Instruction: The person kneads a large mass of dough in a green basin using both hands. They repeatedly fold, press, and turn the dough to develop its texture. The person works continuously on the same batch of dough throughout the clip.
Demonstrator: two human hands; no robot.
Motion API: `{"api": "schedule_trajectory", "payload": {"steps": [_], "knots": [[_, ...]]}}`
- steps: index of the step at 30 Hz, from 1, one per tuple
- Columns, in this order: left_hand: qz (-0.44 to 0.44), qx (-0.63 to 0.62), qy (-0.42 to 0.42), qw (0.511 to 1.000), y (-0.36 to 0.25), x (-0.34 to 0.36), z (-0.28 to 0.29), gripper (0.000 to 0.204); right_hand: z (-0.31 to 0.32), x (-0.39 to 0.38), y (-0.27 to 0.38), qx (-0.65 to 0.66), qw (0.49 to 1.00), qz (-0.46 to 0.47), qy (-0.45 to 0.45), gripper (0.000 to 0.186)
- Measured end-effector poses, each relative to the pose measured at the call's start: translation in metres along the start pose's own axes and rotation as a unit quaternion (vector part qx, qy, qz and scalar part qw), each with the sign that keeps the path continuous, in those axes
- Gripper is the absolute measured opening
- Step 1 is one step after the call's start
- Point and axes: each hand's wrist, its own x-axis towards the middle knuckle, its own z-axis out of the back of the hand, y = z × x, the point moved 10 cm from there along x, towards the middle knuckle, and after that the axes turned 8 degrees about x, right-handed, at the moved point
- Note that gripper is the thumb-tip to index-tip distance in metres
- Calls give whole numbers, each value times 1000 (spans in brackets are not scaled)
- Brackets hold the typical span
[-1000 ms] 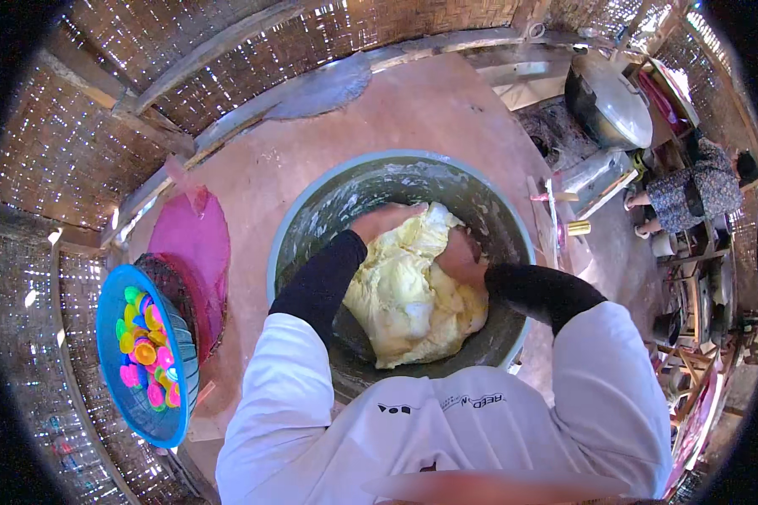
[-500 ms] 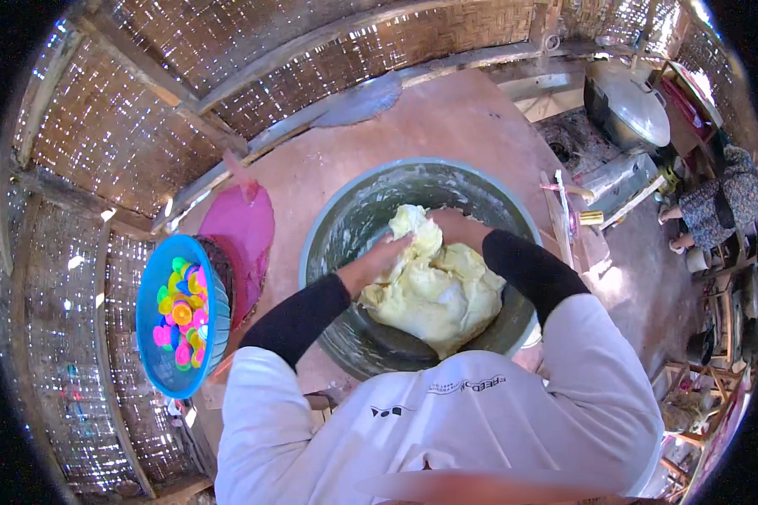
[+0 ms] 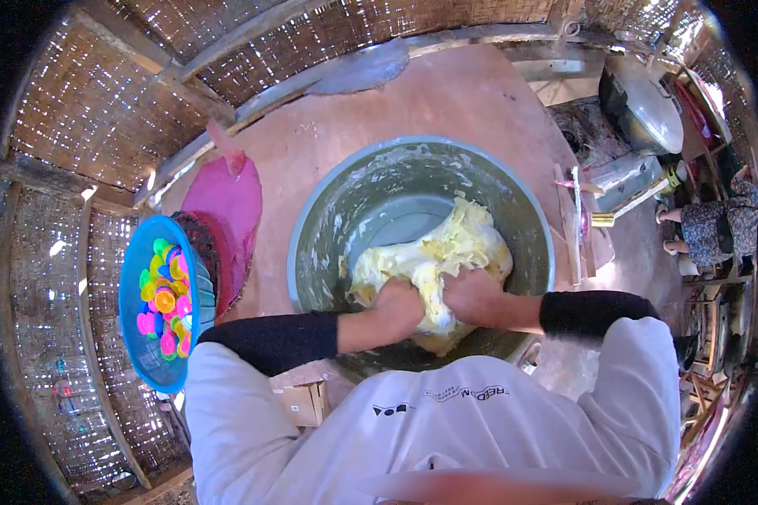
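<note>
Left hand (image 3: 398, 308) and right hand (image 3: 477, 298) press dough (image 3: 467, 236) (fingertips hidden; I cannot tell their grip).

The fingertips of the left hand (image 3: 397, 310) and right hand (image 3: 477, 299) are hidden against the dough (image 3: 472, 239), while the white shirt (image 3: 480, 438) covers the near rim of the basin (image 3: 324, 227).

The view comes from a wide fisheye camera on the wearer's head, the left of a side-by-side pair. It looks steeply down over the white long-sleeved shirt (image 3: 480, 429) at lower centre, close above the round grey-green tub (image 3: 333, 223) in mid-frame. Its reach bends outward to the brown woven-strip wall (image 3: 76, 93) at upper left and a person in dark patterned clothing (image 3: 709, 229), farther off at right.
</note>
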Motion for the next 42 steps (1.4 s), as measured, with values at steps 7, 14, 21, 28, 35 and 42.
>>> {"api": "schedule_trajectory", "payload": {"steps": [7,14,21,28,35,42], "knots": [[114,-45,51,991,65,66,-45,45,-30,86,-75,-4,994,-103,-21,14],[19,-197,102,975,60,43,-48,67,-33,84,-76,39,993,-65,93,27],[195,-385,-33,901,119,-27,-4,50,26,-5,-50,180,976,-115,-43,60],[297,-550,-71,777,186,27,-112,59,33,1,-123,188,953,-224,-83,52],[344,-669,-73,654,182,74,-181,69,-4,38,-196,269,900,-319,-122,45],[328,-691,-146,628,181,114,-169,63,-41,99,-208,550,749,-306,-206,46]]}}
